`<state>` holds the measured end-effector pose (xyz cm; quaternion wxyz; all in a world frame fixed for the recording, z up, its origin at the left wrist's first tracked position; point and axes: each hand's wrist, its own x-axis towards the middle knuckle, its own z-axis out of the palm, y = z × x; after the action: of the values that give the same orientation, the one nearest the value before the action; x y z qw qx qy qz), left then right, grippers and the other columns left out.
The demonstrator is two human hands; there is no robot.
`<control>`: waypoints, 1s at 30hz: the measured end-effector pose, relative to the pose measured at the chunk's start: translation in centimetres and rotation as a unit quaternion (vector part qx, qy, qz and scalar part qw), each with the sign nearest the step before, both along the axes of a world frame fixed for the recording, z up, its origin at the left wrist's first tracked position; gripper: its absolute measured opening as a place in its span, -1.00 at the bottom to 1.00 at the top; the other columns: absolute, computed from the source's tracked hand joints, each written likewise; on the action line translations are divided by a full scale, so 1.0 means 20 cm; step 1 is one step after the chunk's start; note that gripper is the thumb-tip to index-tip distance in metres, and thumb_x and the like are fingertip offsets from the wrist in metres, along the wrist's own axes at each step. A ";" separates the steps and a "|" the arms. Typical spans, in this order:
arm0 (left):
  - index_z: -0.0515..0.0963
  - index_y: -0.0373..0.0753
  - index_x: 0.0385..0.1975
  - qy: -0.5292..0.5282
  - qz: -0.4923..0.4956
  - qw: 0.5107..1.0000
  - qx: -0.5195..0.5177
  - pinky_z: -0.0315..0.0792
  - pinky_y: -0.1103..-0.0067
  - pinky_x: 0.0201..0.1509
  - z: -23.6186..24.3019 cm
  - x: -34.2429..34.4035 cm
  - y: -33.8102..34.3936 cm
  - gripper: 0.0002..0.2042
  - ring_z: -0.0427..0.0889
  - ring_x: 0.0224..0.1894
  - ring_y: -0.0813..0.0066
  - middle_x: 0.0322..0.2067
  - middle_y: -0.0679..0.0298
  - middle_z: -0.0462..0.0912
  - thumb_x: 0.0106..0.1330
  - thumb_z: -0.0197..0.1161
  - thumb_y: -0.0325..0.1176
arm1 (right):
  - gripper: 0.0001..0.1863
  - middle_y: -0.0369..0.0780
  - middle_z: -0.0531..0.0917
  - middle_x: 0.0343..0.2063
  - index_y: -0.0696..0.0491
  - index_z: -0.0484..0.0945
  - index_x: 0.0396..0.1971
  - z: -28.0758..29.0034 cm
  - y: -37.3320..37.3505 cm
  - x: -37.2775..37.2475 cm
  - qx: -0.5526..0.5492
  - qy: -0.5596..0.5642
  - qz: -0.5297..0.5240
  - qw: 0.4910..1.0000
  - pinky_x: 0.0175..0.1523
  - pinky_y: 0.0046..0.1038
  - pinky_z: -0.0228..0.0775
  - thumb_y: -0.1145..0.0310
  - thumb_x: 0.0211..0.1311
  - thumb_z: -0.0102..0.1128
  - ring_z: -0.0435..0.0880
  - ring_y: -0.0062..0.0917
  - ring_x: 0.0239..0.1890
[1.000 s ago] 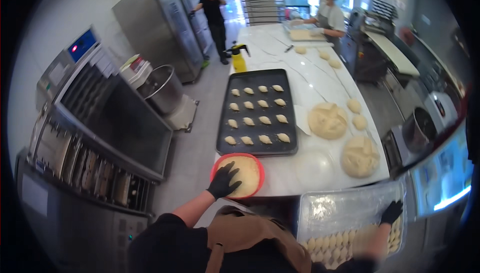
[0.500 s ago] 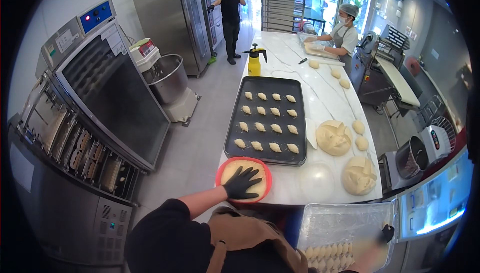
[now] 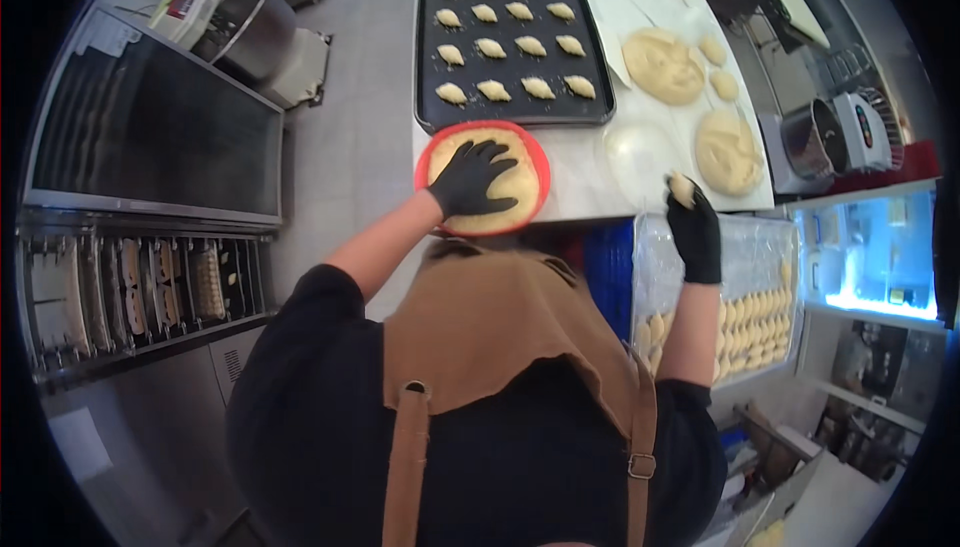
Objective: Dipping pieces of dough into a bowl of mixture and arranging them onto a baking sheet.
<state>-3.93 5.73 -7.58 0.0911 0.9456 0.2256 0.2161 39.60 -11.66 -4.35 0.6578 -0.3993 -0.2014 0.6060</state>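
Observation:
My left hand (image 3: 475, 182), in a black glove, rests with fingers spread on the pale, crumbly-looking contents (image 3: 447, 150) of a red bowl (image 3: 542, 169) at the table's near edge. My right hand (image 3: 697, 232), gloved too, is raised over the far end of a plastic-lined tray (image 3: 655, 267), its fingers closed round a small shaped dough piece (image 3: 682, 190). Rows of similar dough pieces (image 3: 755, 327) lie in that tray, partly hidden by my right forearm. Beyond the bowl, a black baking tray (image 3: 515, 29) carries several spindle-shaped dough pieces (image 3: 490, 49), spaced out in rows.
Two large dough mounds (image 3: 663, 67) and smaller dough balls (image 3: 725, 85) sit on the right of the marble table (image 3: 580, 182). A clear rounded plastic piece (image 3: 635, 159) lies near them. Loaded rack shelves (image 3: 165, 287) and a floor mixer (image 3: 262, 37) stand left; another mixer (image 3: 860, 132) is right.
My view has tipped downward. My right hand has come up from the lined tray toward the table, now with a dough piece in its fingers. My left hand stays in the bowl, fingers slightly bent.

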 end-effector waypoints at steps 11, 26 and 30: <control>0.57 -0.14 0.17 0.206 0.004 0.972 -0.112 0.45 0.30 0.19 0.06 -0.05 0.00 -0.45 0.60 0.11 0.11 0.16 0.08 0.60 0.25 0.35 0.04 | -0.56 -0.08 0.61 0.18 0.15 0.47 0.27 0.00 0.42 -0.79 -0.081 0.015 0.171 0.982 0.22 -0.41 0.43 0.45 0.42 0.06 0.61 -0.34 0.16; 0.54 -0.33 0.13 -0.439 0.211 0.812 -0.322 0.50 0.47 0.17 -0.12 -0.17 0.00 -0.72 0.64 0.03 0.28 0.08 0.12 0.66 0.50 0.10 -0.44 | -0.62 -0.10 0.74 -0.07 0.07 0.67 0.08 -0.19 0.60 -1.48 0.147 -0.637 0.043 0.756 -0.02 -0.41 0.55 0.26 0.31 0.36 0.74 -0.30 -0.16; 0.56 -0.33 0.11 -0.466 0.186 0.786 -0.361 0.52 0.53 0.12 -0.12 -0.20 0.00 -0.74 0.65 -0.01 0.39 0.04 0.15 0.68 0.52 0.04 -0.51 | -0.57 -0.12 0.74 -0.11 0.08 0.67 0.07 -0.10 0.48 -1.51 0.226 -0.818 0.052 0.526 0.00 -0.36 0.51 0.22 0.25 0.38 0.72 -0.28 -0.17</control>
<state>-7.97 5.73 -9.98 0.4780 0.5679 0.3888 0.5458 9.37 -1.99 -6.37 0.2400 -0.5471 -0.8017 -0.0190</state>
